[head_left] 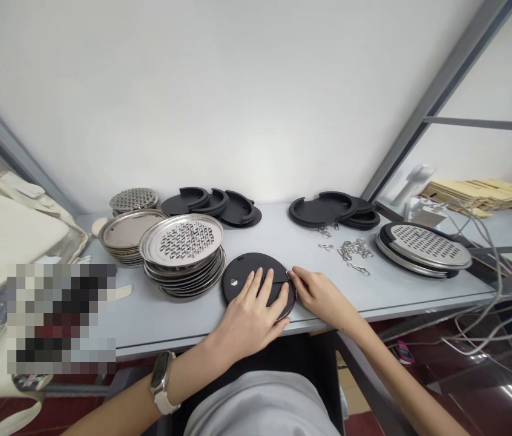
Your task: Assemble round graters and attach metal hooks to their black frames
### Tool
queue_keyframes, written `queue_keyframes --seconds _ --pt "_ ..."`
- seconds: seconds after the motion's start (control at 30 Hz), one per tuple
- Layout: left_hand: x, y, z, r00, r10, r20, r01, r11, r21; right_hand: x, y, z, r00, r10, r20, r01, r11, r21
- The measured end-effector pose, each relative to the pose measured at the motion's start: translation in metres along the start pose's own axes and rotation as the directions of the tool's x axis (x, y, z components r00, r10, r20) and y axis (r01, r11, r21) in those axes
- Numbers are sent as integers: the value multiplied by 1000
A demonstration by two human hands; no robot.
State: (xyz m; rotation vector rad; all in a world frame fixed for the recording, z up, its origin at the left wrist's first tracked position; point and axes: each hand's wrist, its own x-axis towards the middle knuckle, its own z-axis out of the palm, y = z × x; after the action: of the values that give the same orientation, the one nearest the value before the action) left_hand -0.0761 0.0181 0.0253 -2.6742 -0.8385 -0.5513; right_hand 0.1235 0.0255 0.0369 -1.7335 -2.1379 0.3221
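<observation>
My left hand [253, 306] lies with its fingers spread flat over a black round disc [249, 264], pressing on it near the table's front edge. At the disc's right rim, my right hand [317, 290] pinches a small metal wire clip [288, 274]. Its fingertips hide most of that clip. Left of the disc stands a stack of round metal graters [187, 240], the top one with raised teeth. A pile of loose metal wire clips [354, 249] lies to the right, beyond my right hand.
Black discs with raised rims [233, 209] lean along the wall, and more black holders [324, 209] sit right of them. Stacked metal plates [131, 230] stand at left. Assembled graters [423, 248] lie at right. Metal posts [442, 91] and loose cables [498, 266] border the right side.
</observation>
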Motion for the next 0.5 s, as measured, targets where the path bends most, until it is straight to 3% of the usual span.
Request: queue_keyframes --seconds 0.5 --pt "-3 0 -1 1000 1 -9 -1 999 38 -5 4 3 998 -11 -64 16 997 77"
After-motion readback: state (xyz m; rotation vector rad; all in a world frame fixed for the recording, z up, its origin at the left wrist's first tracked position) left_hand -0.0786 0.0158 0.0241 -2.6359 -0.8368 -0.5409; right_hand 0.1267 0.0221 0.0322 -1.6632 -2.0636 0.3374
